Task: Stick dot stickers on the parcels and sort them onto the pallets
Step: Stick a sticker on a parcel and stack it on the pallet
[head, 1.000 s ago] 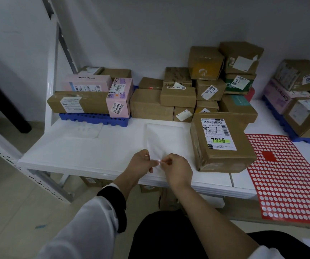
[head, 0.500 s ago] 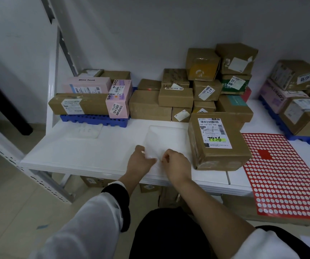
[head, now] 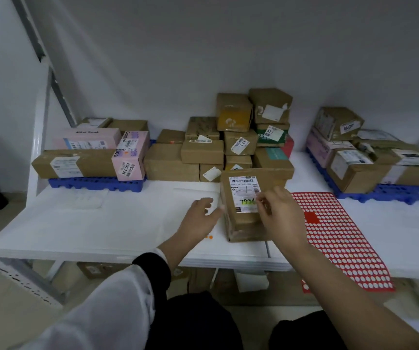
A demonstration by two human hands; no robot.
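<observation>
Head view: a brown parcel (head: 243,224) with a white shipping label (head: 243,195) stands near centre on the white surface (head: 102,228), left of the red dot-sticker sheet (head: 342,236). Right hand (head: 281,218): fingers pinched together on the label; what they hold cannot be told. Left hand (head: 200,218): fingers relaxed, open, just beside the parcel's left face. Far-left blue pallet (head: 94,184) and far-right blue pallet (head: 392,194) carry stacked parcels.
</observation>
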